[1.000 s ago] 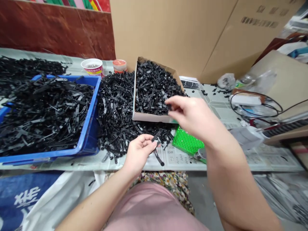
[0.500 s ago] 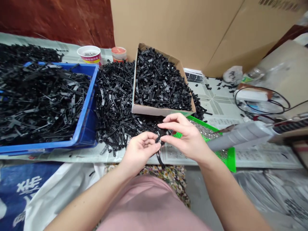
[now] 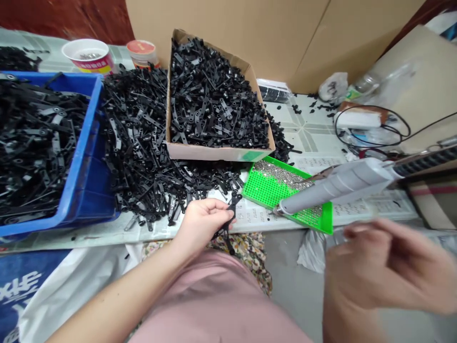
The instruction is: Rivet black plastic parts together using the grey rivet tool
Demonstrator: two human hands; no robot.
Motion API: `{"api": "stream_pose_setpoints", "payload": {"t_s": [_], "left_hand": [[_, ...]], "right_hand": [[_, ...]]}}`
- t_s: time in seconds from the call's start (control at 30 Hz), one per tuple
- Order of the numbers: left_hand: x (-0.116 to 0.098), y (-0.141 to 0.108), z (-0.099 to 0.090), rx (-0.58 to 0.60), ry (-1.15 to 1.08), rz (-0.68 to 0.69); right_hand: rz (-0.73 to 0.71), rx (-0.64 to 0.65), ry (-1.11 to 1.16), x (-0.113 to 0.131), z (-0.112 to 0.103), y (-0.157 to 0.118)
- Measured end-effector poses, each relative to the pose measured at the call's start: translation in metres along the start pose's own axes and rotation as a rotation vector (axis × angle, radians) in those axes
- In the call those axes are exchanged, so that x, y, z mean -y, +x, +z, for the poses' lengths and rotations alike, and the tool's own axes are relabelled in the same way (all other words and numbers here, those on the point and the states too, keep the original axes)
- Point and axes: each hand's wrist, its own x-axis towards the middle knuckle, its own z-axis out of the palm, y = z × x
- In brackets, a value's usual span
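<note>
Between thumb and fingers, my left hand point(image 3: 205, 221) grips a black linkage part point(image 3: 233, 204) at the table's front edge. More of the black piece hangs below the fingers. My right hand point(image 3: 382, 267) is off to the right, in front of the table edge and smeared by motion, so I cannot make out whether its curled fingers hold anything. A grey electric screwdriver point(image 3: 332, 188) lies with its tip over a green perforated tray point(image 3: 266, 188) of small silver screws. Many loose black linkage parts point(image 3: 139, 128) are heaped behind my left hand.
A cardboard box point(image 3: 214, 152) full of black parts stands on the heap. At left is a blue bin point(image 3: 94, 119), also full. Behind are a white tub point(image 3: 87, 55) and a red-lidded jar point(image 3: 143, 53). A black cable point(image 3: 373, 138) coils at right.
My right hand has left the black part and swung down to the right. My left hand still holds the part. The view has shifted to the right, uncovering the green tray.
</note>
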Motion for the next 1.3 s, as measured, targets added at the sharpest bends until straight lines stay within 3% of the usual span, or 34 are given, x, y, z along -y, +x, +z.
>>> {"api": "stream_pose_setpoints", "payload": {"t_s": [0.17, 0.27, 0.4, 0.47, 0.63, 0.9, 1.07, 1.3], "left_hand": [[0.016, 0.019, 0.033, 0.018, 0.107, -0.025], [0.028, 0.034, 0.055, 0.027, 0.135, -0.036], [0.044, 0.051, 0.077, 0.031, 0.156, -0.058], [0.048, 0.056, 0.084, 0.046, 0.151, -0.082], [0.045, 0.056, 0.101, 0.019, 0.123, -0.158], [0.050, 0.053, 0.123, 0.004, 0.050, -0.181], [0.048, 0.055, 0.126, -0.013, 0.032, -0.190], [0.049, 0.055, 0.123, 0.005, 0.079, -0.175]], "right_hand": [[0.090, -0.163, 0.044, -0.010, -0.030, 0.021], [0.125, -0.305, 0.183, -0.022, -0.053, 0.034], [0.024, -0.719, 0.464, -0.049, -0.072, 0.039], [-0.060, -0.851, 0.555, -0.065, -0.073, 0.041], [-0.109, -0.909, 0.635, -0.095, -0.069, 0.051], [-0.179, -1.019, 0.611, -0.109, -0.072, 0.082], [-0.173, -0.998, 0.708, -0.120, -0.070, 0.092], [-0.143, -0.957, 0.678, -0.128, -0.063, 0.095]]}}
